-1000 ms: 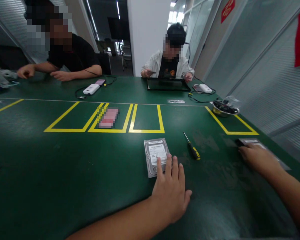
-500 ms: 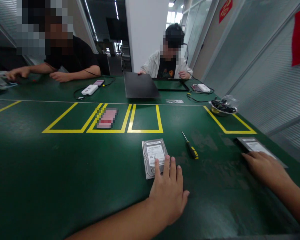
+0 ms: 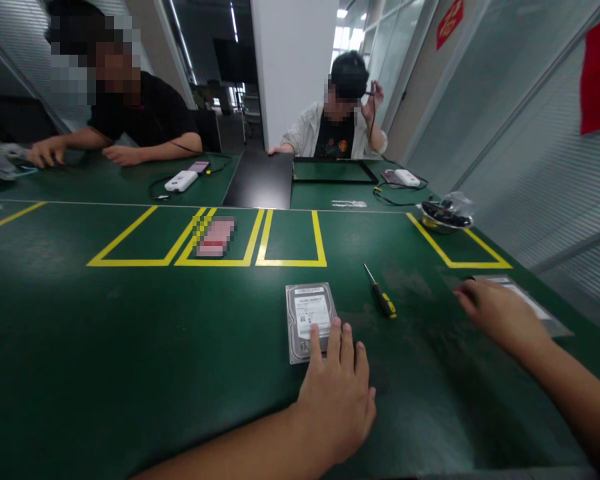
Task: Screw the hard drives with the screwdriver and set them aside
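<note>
A silver hard drive (image 3: pixel 303 320) with a white label lies on the green table (image 3: pixel 130 347). My left hand (image 3: pixel 336 393) has its fingers stretched over the drive's lower right corner, fingertips on it. At the right, my right hand (image 3: pixel 500 317) is above the near left side of a second drive (image 3: pixel 525 300), partly covering it; its fingers bend downward, and what they hold, if anything, is hidden. Between the two drives lies a black and yellow screwdriver (image 3: pixel 383 300), its tip pointing away.
Yellow tape outlines (image 3: pixel 213 263) mark the table, one around a blurred pink phone (image 3: pixel 216 238). A metal bowl (image 3: pixel 445 223) holds dark items at the back right. Across the table sit two people, one with a dark panel (image 3: pixel 260 180) and a black frame (image 3: pixel 335 180).
My right hand has moved left and slightly up, uncovering more table below. The left hand and its drive sit slightly lower. Across the table, the dark panel has moved left, and a person's hand has risen.
</note>
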`<state>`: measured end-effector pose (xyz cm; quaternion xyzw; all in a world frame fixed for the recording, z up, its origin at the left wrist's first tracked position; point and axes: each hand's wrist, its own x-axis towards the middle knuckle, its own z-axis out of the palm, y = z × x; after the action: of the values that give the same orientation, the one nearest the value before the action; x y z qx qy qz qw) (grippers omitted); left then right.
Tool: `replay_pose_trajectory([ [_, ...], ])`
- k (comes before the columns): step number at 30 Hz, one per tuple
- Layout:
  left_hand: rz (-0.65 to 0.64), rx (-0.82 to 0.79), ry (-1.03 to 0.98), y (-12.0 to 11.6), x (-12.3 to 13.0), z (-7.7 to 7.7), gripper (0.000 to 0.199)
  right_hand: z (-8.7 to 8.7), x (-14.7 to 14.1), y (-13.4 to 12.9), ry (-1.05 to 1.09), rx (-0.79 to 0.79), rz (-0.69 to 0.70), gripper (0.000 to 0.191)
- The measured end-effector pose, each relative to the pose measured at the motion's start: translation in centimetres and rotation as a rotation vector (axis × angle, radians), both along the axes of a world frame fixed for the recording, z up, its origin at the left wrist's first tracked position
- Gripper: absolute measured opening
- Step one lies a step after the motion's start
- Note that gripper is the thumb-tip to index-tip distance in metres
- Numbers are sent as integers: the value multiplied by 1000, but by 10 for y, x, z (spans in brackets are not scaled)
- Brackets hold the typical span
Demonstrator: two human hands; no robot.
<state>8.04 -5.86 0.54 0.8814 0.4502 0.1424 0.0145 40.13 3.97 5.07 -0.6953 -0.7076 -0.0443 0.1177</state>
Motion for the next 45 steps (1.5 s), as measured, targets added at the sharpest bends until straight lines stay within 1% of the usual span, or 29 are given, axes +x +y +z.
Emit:
replay_pose_trajectory([
  [3,5,-2,-43,0,0,4,56,11,-60,4,98,-44,103,11],
  [5,4,-9,-97,3,-2,8,52,15,-98,4,182,-81,181,14],
  [6,2,-20,-132,6,-4,11,46,16,-115,3,323,-125,226,16],
  [8,-14,-57,-233,16,-9,16,25,17,-144,1,583,-214,285,19],
  [9,10,-55,-310,22,-13,18,21,17,-157,0,712,-236,298,20],
  [10,72,-20,-418,29,-17,19,18,17,-168,-1,846,-266,316,21],
  [12,183,78,-633,45,-26,21,15,13,-185,-1,1093,-320,340,22],
  [14,179,106,-768,59,-35,20,14,6,-199,-2,1295,-351,337,22],
  [17,99,126,-840,73,-48,19,17,-5,-216,-5,1535,-413,305,22],
  [20,-1,106,-846,78,-59,18,14,-14,-229,-9,1712,-502,280,21],
  [23,-29,135,-849,77,-71,14,13,-20,-238,-14,1827,-597,273,23],
  [25,-41,152,-834,74,-77,12,14,-23,-241,-16,1856,-619,276,24],
  [28,-47,162,-789,72,-82,11,15,-28,-242,-17,1807,-582,279,25],
  [30,-22,151,-758,72,-83,12,14,-29,-241,-17,1685,-525,304,24],
  [31,9,141,-751,72,-84,12,13,-30,-239,-17,1588,-480,328,24],
  [33,104,116,-760,75,-87,12,12,-30,-234,-17,1297,-340,417,23],
  [35,220,86,-794,80,-92,9,13,-29,-226,-19,931,-172,553,22],
  [36,269,68,-813,83,-95,7,13,-29,-223,-21,753,-107,633,26],
  [37,305,49,-835,86,-98,4,13,-28,-219,-22,595,-74,708,33],
  [39,353,2,-884,91,-105,-3,14,-27,-212,-26,373,-96,813,53],
  [42,397,-45,-928,97,-110,-11,13,-27,-206,-28,221,-245,856,80],
  [43,399,-52,-927,99,-111,-13,12,-27,-206,-29,205,-288,856,85],
  [45,392,-61,-925,101,-111,-14,11,-28,-205,-29,197,-339,846,87],
])
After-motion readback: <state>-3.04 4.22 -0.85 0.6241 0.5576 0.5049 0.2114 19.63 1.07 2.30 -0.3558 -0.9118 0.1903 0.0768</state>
